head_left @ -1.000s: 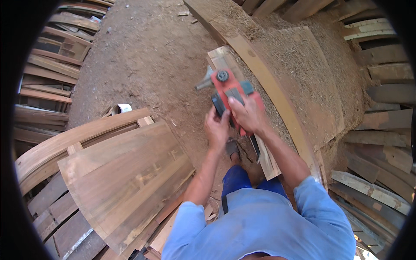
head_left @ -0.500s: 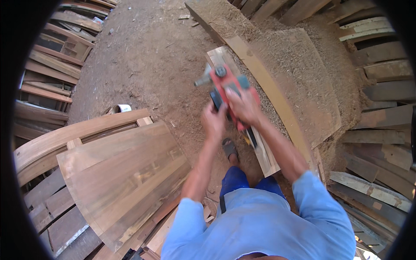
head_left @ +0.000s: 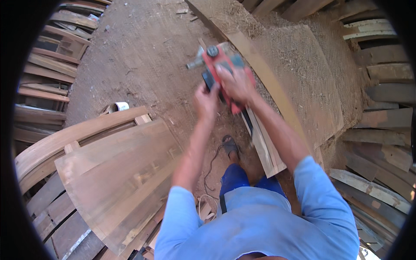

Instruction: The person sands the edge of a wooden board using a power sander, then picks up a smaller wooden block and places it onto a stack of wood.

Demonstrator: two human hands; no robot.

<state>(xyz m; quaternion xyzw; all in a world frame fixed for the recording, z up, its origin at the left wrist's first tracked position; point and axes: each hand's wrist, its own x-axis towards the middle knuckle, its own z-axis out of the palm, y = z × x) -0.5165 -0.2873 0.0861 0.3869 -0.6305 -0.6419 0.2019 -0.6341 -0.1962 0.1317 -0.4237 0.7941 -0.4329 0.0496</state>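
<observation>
A red electric hand planer [head_left: 221, 60] with a dark front knob rests on a long pale board [head_left: 265, 149], near the board's far end. My right hand [head_left: 236, 84] is wrapped round the planer's handle from above. On the tool's left side, my left hand [head_left: 207, 99] is closed against a black part [head_left: 209, 81]; whether it grips that part firmly is blurred. A dark cord trails back from the planer along the board. The planer's sole and most of the board's far end are hidden beneath the tool.
A long beam [head_left: 264, 73] runs just right of the board, with a shavings-covered sheet [head_left: 312, 82] beyond it. At left lies a wide wooden panel [head_left: 117, 173]. Stacked planks [head_left: 385, 91] line both sides. A white cup-like container [head_left: 121, 106] sits behind the panel.
Both hands have pushed the planer farther away and slightly left along the board. More of the board's near part now shows behind it.
</observation>
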